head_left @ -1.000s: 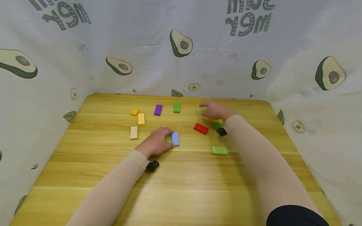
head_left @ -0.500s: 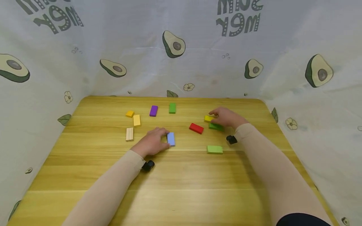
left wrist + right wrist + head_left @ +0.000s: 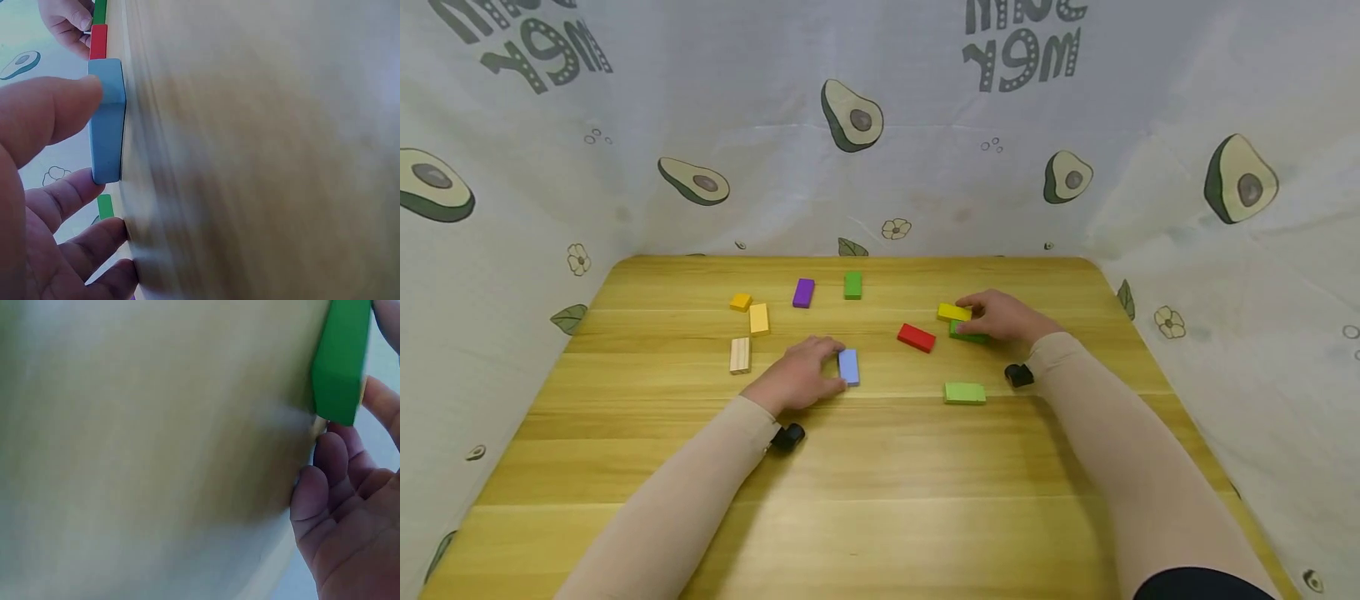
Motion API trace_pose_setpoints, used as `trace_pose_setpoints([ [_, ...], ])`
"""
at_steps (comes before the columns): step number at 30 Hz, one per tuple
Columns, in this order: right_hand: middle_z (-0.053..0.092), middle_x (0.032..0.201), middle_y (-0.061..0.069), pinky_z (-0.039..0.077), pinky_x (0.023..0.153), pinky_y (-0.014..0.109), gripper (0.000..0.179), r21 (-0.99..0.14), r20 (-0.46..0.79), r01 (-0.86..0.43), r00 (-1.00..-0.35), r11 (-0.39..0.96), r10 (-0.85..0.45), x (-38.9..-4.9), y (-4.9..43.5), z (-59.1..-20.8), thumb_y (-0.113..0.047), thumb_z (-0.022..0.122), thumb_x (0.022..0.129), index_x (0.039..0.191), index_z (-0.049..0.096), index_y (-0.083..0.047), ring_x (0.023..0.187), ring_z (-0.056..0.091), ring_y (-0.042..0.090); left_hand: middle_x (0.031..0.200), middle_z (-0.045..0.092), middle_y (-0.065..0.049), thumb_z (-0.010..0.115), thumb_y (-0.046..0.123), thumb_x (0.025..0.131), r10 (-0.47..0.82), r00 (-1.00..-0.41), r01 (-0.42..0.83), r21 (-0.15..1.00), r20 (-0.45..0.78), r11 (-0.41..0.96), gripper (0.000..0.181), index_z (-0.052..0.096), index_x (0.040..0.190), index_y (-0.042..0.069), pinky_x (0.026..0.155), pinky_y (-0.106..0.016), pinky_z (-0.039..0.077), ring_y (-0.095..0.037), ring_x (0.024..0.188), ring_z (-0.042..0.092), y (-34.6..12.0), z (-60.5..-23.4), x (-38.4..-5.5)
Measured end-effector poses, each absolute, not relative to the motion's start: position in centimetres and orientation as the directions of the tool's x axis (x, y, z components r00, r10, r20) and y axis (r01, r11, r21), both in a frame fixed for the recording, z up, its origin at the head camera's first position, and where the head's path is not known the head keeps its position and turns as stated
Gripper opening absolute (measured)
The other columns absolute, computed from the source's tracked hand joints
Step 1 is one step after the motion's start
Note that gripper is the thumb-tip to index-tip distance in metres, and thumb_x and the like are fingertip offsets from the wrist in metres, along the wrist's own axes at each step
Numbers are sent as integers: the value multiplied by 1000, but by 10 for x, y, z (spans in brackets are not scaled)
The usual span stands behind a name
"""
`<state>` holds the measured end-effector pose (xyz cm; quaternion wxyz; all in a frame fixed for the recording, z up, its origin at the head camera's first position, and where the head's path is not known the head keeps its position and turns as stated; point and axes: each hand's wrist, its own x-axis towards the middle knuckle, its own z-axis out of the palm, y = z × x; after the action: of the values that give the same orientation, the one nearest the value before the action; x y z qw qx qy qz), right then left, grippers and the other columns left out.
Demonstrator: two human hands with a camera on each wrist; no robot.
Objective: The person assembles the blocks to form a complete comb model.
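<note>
My left hand point(image 3: 797, 377) pinches a light blue block point(image 3: 848, 367) lying on the table; in the left wrist view its thumb and index finger are at opposite ends of the blue block point(image 3: 107, 125), with the other fingertips on the wood. Further right, my right hand point(image 3: 1003, 317) has its index finger at the far side of a yellow block point(image 3: 951, 312) and its thumb at the near side, pinching it. A green block point(image 3: 967, 332) lies directly in front, by the thumb. In the right wrist view that green block point(image 3: 344, 362) hides most of the yellow one.
Between the hands lies a red block point(image 3: 916, 337), with a light green block point(image 3: 964, 393) nearer. Purple point(image 3: 803, 293) and green point(image 3: 853, 286) blocks lie at the back. Orange point(image 3: 741, 302), pale yellow point(image 3: 759, 319) and plain wood point(image 3: 741, 356) blocks are left. A patterned curtain point(image 3: 760, 108) surrounds the table point(image 3: 865, 500).
My right hand has come down from above the yellow and green blocks and taken hold of the yellow one. The left hand stays at the blue block. The head view has shifted slightly.
</note>
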<state>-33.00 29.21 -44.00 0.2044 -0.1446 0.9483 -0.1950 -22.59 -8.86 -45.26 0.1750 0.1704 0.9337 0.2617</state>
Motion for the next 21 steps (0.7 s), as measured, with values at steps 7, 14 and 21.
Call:
trace_pose_setpoints([
  [7,61,128,22,50,88,42,71,-450,-349,-157,-875,879,-334,-327,293,-441,-41,71,101,158,47,-7,101,55,30,166,43,-10,75,40,97,405,-885,229,542,-230,809,71,48,157,15,127,-56,32,-38,155,36,-87,-452,-226],
  [14,60,116,17,43,78,34,68,-472,-326,-161,-881,867,-342,-323,295,-444,-38,69,103,158,46,-6,95,52,27,163,47,-12,77,41,94,401,-891,255,498,-212,829,72,52,155,12,125,-53,37,-37,152,43,-84,-452,-229],
  [21,59,115,16,43,79,35,67,-490,-321,-152,-884,858,-340,-321,297,-448,-38,68,103,159,46,-8,95,51,27,157,53,-13,78,41,92,381,-909,255,498,-169,829,71,55,150,7,124,-49,39,-35,148,48,-84,-452,-237],
])
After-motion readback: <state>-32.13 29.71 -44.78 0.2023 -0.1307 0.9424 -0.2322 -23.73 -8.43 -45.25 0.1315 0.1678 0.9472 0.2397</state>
